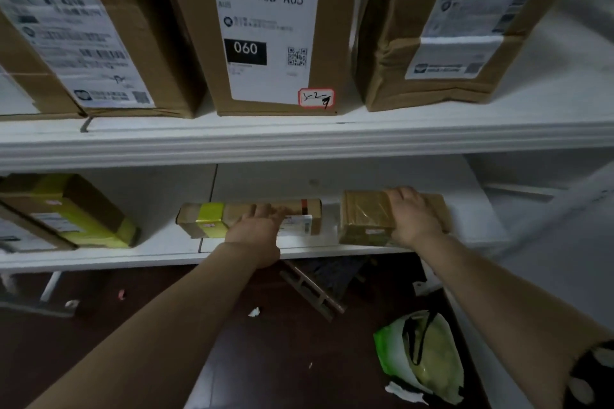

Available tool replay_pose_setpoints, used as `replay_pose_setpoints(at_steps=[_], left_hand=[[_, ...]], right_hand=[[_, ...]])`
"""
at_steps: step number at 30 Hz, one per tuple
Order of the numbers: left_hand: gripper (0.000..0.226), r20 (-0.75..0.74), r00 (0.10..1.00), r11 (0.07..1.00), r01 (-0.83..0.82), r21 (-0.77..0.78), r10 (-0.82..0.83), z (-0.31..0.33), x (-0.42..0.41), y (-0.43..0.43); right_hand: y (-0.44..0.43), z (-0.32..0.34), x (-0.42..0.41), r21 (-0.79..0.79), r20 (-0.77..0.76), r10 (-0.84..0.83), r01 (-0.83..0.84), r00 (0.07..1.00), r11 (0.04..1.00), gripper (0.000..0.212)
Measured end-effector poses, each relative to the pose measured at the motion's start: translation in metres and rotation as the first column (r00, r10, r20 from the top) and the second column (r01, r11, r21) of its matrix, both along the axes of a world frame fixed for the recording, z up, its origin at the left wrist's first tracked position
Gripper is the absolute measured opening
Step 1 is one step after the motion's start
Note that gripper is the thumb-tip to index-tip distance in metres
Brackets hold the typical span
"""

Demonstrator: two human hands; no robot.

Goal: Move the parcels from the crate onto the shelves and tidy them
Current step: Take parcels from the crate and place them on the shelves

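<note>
your left hand [255, 226] presses flat, fingers straight, on the long parcel [206, 217] on the lower shelf [133, 256]; your right hand [415, 216] grips the taped parcel [362, 216] beside it.

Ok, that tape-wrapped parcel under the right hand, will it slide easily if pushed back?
Probably slides readily: the taped parcel looks glossy and lies flat on the smooth white shelf. It is low and boxy, so unlikely to tip or roll. Only the right hand rests on it, so perhaps light.

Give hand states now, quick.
Left hand: open, flat on the long parcel.
Right hand: on the taped parcel; grip cannot be told.
</note>
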State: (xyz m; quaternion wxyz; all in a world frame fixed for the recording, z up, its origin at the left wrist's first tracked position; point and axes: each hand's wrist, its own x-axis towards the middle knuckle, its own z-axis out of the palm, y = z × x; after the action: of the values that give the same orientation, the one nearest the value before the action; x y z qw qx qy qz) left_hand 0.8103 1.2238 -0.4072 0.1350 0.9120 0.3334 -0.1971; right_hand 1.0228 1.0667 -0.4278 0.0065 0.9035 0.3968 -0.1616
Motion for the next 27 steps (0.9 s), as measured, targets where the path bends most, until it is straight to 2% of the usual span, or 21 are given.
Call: replay_pose_setpoints(at_steps=[10, 16, 22, 27], left_hand=[[0.076, 0.05, 0.997, 0.996, -0.054, 0.064, 0.051, -0.015, 0.024, -0.004], [0.078, 0.049, 0.997, 0.996, -0.066, 0.055, 0.063, 0.002, 0.029, -0.019], [0.075, 0.027, 0.994, 0.995, 0.103, 0.01, -0.103, 0.059, 0.037, -0.054], [0.063, 0.022, 0.935, 0.936, 0.353, -0.008, -0.353, 0.102, 0.037, -0.088]], right_hand=[[0.023, -0.036, 0.031, 0.003, -0.039, 0.078, -0.078, 0.996, 0.997, 0.088], [0.004, -0.017, 0.009, -0.01, -0.064, 0.01, -0.01, 0.998, 1.0, 0.1], [-0.052, 0.039, -0.037, -0.08, -0.119, -0.068, 0.058, 0.991, 0.995, 0.096], [-0.101, 0.093, -0.081, -0.085, -0.091, -0.212, 0.205, 0.973, 0.975, 0.087]])
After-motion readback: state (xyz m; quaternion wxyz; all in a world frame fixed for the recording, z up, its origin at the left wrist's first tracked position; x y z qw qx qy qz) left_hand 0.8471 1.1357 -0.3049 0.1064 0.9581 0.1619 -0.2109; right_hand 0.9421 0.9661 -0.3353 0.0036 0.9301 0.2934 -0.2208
